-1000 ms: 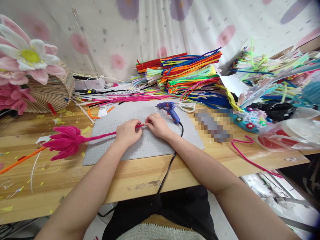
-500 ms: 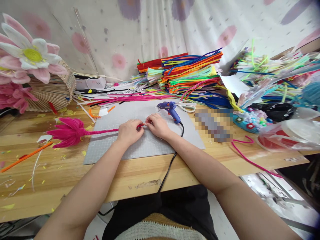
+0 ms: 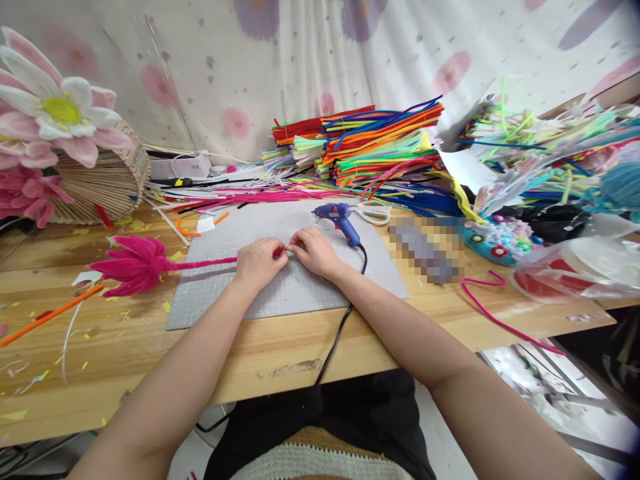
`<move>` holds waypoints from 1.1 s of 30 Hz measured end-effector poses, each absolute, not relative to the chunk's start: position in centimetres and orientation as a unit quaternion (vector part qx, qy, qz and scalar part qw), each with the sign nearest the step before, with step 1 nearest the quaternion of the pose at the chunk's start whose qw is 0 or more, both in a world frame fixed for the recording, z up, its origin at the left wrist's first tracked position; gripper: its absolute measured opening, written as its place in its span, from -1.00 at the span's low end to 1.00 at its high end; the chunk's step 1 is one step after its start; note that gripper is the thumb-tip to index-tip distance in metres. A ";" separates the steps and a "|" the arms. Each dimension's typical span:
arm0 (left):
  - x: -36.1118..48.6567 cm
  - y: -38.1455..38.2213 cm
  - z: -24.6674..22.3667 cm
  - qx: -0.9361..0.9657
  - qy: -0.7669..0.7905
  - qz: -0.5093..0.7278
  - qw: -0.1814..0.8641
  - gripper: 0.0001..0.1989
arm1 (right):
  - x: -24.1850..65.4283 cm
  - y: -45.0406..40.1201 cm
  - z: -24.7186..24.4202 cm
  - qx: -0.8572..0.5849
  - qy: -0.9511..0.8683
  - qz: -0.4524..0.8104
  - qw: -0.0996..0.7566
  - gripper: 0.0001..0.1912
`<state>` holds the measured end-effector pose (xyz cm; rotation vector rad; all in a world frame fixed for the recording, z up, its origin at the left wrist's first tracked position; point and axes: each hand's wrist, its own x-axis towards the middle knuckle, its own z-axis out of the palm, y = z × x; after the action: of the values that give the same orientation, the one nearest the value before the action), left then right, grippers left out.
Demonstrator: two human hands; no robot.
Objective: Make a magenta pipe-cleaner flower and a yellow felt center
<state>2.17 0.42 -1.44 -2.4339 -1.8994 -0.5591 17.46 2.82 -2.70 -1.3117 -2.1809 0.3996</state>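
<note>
A magenta pipe-cleaner flower (image 3: 135, 265) with a fuzzy wrapped stem (image 3: 207, 264) lies sideways, its head pointing left. My left hand (image 3: 260, 261) is closed round the stem over the grey cutting mat (image 3: 225, 300). Fingertip to fingertip with it, my right hand (image 3: 314, 252) pinches the stem's far end. Most of that end is hidden by the fingers. Just beyond my right hand a blue hot glue gun (image 3: 339, 220) rests on the mat, its black cord running down past my right forearm.
White-handled scissors (image 3: 375, 215) lie behind the glue gun. Bundled pipe cleaners (image 3: 380, 143) are piled at the back. A magenta pipe cleaner (image 3: 493, 313) curls at the right, near a plastic-wrapped tub (image 3: 575, 267). On the left are a flower-filled stick basket (image 3: 100, 187) and an orange pipe cleaner (image 3: 53, 315).
The flower head has shifted very slightly left. Both hands keep almost the same place and grip on the stem.
</note>
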 end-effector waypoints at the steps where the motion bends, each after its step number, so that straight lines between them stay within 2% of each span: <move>1: 2.2 0.4 -1.4 -0.775 -0.607 -0.177 0.001 -0.80 | 17.5 2.8 -2.7 -0.488 -0.813 0.149 0.280 -0.84; 23: 2.5 0.1 -1.1 -0.769 -0.611 -0.187 -0.026 -0.81 | 17.6 3.0 -2.9 -0.487 -0.815 0.142 0.281 -0.87; 29: 1.7 0.0 -0.7 -0.753 -0.575 -0.319 -0.011 -0.78 | 17.8 3.1 -2.9 -0.494 -0.809 0.140 0.286 -0.86; 33: 0.9 0.1 -0.7 -0.701 -0.618 -0.356 0.006 -0.76 | 17.9 3.2 -3.1 -0.493 -0.811 0.144 0.279 -0.86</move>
<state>0.93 0.13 -0.67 -2.1943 -1.9327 -1.1156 17.90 3.24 -3.14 -1.3235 -2.1749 0.3874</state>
